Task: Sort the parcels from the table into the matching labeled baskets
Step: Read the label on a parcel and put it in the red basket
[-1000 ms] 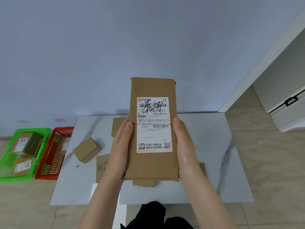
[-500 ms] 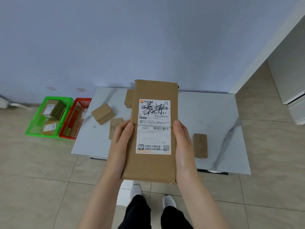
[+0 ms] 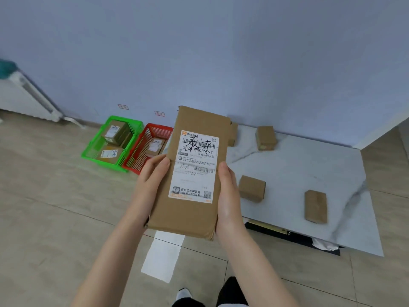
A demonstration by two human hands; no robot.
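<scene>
**Long parcel gripped by both sets of fingers, baskets beyond the left ones**

Containers first. The green basket (image 3: 97, 149) sits on the floor, up and left of the left fingers (image 3: 162, 165). It holds two labelled boxes: a far parcel (image 3: 115, 131) twd the wall and a near parcel (image 3: 109, 154) twd us. The red basket (image 3: 137, 160) stands right beside it, just beyond the left fingers, w/ one labelled red-basket parcel (image 3: 156, 146) showing.

The long parcel (image 3: 190, 214) is up in the air, label facing us. It's clamped betw. the left fingers and the right fingers (image 3: 223, 171), one thumb pressed on each long edge.

Hidden or unclear:
- The other fingers curl behind the cardboard, so we can't see them.
- The red basket's right end is behind the long parcel, so we can't tell what else is in it.
- Two wall tags (image 3: 123, 106) hang above the baskets, text too small to read.
- The shoes (image 3: 184, 294) are cut off at the bottom edge.

Around: the marble-look counter (image 3: 298, 165) lies right of the right fingers. On it are a back parcel (image 3: 265, 138), a middle parcel (image 3: 252, 188) nearest those fingers, and a flat parcel (image 3: 315, 206) further right. A half-hidden parcel (image 3: 233, 134) peeks out past the long parcel's top corner. A white strip (image 3: 162, 255) lies on the floor below the wrists.
</scene>
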